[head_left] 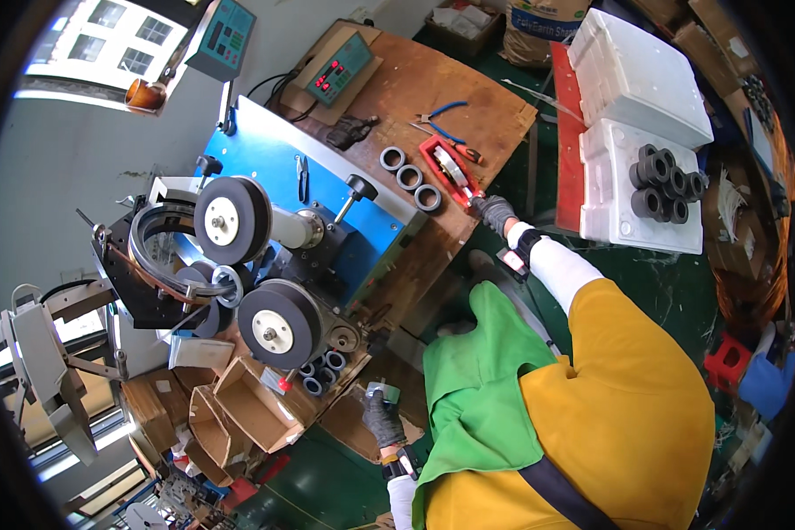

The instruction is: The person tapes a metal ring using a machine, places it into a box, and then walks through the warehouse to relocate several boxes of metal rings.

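My right hand (495,215), in a dark grey glove, is closed around the near end of a red tape dispenser (436,160) on the wooden table. A roll of white tape (450,166) sits inside the dispenser. Three dark rings (418,202) lie in a row to its left. Lower in the view, my left hand (382,419), also gloved, is closed on a small grey and pale-green piece (382,391); its exact kind is too small to tell. Several dark rings (312,386) rest near that hand, below the winding machine's lower wheel (280,324).
The blue-topped winding machine (265,132) stands to the left. Blue-handled pliers (447,110) and an orange-handled screwdriver (468,154) lie beyond the dispenser. White foam boxes (601,212) at right carry several stacked rings (649,203). Open cardboard boxes (247,397) sit lower left.
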Action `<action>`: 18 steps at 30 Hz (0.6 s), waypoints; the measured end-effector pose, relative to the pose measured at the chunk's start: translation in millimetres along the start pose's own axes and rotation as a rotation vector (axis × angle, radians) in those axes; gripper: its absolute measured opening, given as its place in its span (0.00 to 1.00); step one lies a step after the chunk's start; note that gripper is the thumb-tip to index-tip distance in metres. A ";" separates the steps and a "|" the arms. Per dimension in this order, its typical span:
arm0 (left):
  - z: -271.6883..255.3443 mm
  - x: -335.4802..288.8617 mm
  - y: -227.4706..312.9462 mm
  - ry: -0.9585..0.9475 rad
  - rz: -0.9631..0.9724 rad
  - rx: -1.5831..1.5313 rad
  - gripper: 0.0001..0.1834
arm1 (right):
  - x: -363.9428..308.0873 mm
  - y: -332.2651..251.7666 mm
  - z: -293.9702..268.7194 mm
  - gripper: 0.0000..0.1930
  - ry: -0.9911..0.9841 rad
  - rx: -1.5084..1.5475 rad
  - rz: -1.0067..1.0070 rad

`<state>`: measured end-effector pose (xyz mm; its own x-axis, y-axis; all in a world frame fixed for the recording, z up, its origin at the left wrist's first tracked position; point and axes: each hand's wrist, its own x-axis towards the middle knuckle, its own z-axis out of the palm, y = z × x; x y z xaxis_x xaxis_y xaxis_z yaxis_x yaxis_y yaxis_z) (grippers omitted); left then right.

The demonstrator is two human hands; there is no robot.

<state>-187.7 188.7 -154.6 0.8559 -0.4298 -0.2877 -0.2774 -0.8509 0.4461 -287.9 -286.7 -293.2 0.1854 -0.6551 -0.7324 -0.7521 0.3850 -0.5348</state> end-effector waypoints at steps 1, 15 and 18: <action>-1.6 -1.9 4.3 0.002 -0.005 0.000 0.13 | -5.2 -4.0 -2.7 0.25 -0.004 -0.003 -0.001; -18.1 -13.6 20.9 0.030 0.159 0.095 0.11 | 27.7 117.1 18.5 0.14 -0.234 -0.382 0.013; -32.9 -18.2 38.7 -0.049 -0.338 -1.009 0.12 | -48.4 57.4 26.6 0.12 -0.595 -0.426 -0.564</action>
<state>-199.7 173.5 -104.2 0.7959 -0.2488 -0.5519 0.4808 -0.2944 0.8260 -323.2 -215.5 -299.6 0.8009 -0.1855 -0.5693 -0.5988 -0.2384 -0.7646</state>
